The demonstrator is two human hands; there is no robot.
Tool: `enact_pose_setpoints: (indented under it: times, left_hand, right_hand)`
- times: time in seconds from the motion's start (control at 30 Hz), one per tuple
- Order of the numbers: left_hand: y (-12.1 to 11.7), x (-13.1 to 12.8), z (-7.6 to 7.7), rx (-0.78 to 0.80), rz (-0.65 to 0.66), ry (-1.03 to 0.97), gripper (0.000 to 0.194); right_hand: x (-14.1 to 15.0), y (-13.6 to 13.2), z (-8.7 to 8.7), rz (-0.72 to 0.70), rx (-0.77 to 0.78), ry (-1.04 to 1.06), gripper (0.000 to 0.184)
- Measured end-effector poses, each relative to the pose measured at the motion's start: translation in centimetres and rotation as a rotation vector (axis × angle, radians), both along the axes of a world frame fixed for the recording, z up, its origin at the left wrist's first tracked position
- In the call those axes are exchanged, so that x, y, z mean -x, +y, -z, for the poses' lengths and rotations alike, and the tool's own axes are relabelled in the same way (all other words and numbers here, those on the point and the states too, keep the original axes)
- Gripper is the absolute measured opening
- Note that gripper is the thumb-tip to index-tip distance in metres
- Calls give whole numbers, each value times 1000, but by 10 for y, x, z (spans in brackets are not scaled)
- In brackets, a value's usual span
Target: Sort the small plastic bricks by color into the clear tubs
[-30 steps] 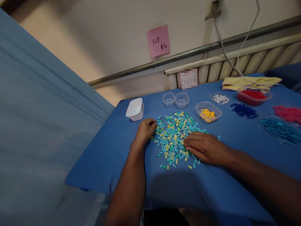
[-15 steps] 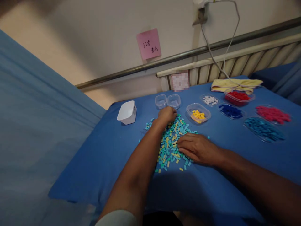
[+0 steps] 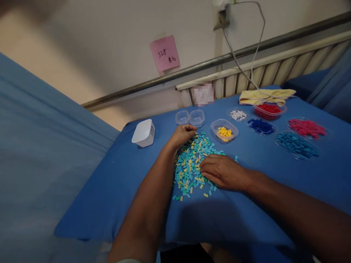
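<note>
A spread of small plastic blocks (image 3: pixel 189 164), turquoise, green and pale yellow, lies loose on the blue cloth. My left hand (image 3: pixel 184 136) hovers at the far edge of the spread, thumb and fingers brought together in a pinch. A pale yellow block shows by its fingertips; whether it is held I cannot make out. On the right side of the spread rests my right hand (image 3: pixel 223 171), fingers together and curled down onto the blocks, tips partly hidden. Just beyond my left hand stand two clear tubs (image 3: pixel 196 117).
A white tub (image 3: pixel 144 133) is at the left. Right of the spread stand a clear tub of yellow blocks (image 3: pixel 225 133) and shallow containers of white (image 3: pixel 238 115), dark blue (image 3: pixel 261 126), red (image 3: pixel 268 109), pink (image 3: pixel 307 128) and teal blocks (image 3: pixel 297 145). A yellow cloth (image 3: pixel 265 96) lies behind.
My left hand has turned, lifting its fingertips slightly, and its pinch now shows. My right hand stays on the blocks. The whole view has shifted a little.
</note>
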State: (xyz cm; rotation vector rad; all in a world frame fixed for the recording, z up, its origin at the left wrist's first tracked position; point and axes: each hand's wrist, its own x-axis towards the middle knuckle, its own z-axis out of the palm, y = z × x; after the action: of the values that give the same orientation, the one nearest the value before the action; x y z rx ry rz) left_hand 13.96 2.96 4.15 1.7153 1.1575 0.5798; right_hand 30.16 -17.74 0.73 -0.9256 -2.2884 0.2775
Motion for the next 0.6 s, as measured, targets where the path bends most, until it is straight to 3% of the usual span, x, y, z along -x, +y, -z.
enact_pose_setpoints:
  times: [0.13, 0.3, 0.4, 0.5, 0.6]
  left_hand:
    - [-9, -6, -11, 74, -5, -82, 25]
    - [-19, -47, -21, 30, 88, -180, 15]
    - [-23, -64, -32, -16, 168, -221, 21]
    - [-21, -46, -44, -113, 178, -178, 24]
    - [-18, 9, -51, -199, 91, -57, 24]
  right_hand:
    - [1, 1, 0, -1, -1, 9, 25]
    - [-1, 1, 0, 4, 8, -1, 24]
    - [-2, 0, 0, 2, 5, 8, 23]
    - [-3, -2, 0, 2, 2, 9, 23]
    - [-2, -5, 0, -12, 16, -16, 23]
